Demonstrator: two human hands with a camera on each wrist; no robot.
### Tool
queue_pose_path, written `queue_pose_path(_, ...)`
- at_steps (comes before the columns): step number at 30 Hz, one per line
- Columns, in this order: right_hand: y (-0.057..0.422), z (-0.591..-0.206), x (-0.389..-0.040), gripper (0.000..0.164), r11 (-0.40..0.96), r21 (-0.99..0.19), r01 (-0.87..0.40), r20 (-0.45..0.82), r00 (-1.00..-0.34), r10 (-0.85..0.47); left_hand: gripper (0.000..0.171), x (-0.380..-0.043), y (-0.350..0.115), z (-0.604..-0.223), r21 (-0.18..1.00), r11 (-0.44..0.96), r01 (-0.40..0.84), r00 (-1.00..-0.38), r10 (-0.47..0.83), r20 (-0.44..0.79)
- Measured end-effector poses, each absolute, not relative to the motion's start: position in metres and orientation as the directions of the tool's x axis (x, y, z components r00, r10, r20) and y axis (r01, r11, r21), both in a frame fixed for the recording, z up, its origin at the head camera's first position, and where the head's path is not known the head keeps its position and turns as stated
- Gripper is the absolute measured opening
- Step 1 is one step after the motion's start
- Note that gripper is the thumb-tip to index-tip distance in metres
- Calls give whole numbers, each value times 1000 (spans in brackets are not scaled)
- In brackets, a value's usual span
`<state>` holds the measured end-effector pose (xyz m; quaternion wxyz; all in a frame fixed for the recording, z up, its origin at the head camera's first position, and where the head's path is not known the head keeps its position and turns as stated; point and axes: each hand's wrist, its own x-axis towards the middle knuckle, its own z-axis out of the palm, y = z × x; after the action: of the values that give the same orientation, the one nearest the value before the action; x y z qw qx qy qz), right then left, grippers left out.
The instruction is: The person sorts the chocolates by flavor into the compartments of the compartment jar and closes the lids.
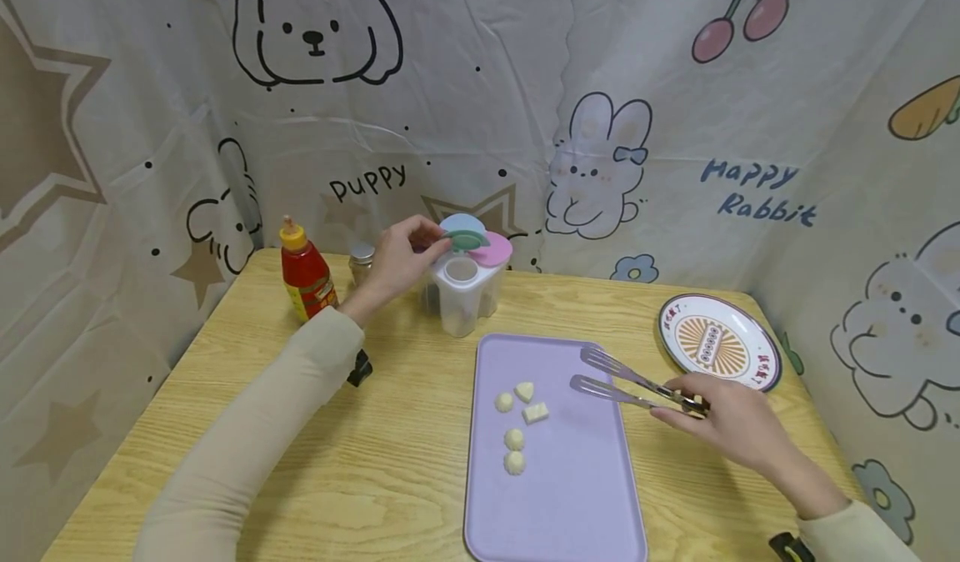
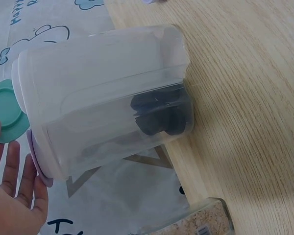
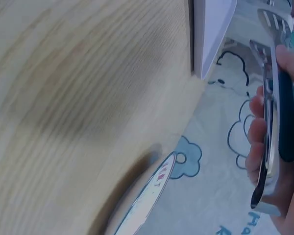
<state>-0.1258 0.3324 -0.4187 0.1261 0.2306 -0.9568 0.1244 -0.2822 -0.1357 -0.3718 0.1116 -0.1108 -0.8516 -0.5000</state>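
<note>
At the back of the table stands a clear multi-compartment container (image 1: 457,308) with blue, pink and green flip lids. My left hand (image 1: 401,253) pinches the green lid (image 1: 467,240), which is lifted off its round opening. Dark pieces (image 2: 159,112) lie low in one compartment, seen in the left wrist view. In my right hand (image 1: 738,420) are metal tongs (image 1: 637,384) with slotted ends, held spread over the right side of a lilac tray (image 1: 566,495). Nothing sits between the tong ends. Several small cream-white pieces (image 1: 514,462) rest on the tray.
A red sauce bottle (image 1: 306,274) with a yellow cap stands at the back left, beside a small jar (image 1: 362,262) partly hidden by my left hand. A patterned plate (image 1: 720,341) lies at the right. Printed cloth (image 1: 465,87) hangs around the table.
</note>
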Motion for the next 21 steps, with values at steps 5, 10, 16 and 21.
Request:
queue_pose_path(5,323,-426,-129,31,792,-105,-602,342,-770,-539,23,-283,-136,-373,826,474,304,-950,79,304)
queue_pose_path(10,314,-436,-133,27,745,-101,-659,328,-729,-601,23,-283,-136,-372,825,474,307,-949,84,304)
queue_pose_path(16,306,-442,-141,26,713,-108,-693,307,-705,-639,22,-281,-135,-371,823,483,300,-951,82,299)
queue_pose_path(21,299,-448,-150,25,678,-117,-725,281,-679,-678,21,-282,-135,-371,823,480,304,-949,76,306)
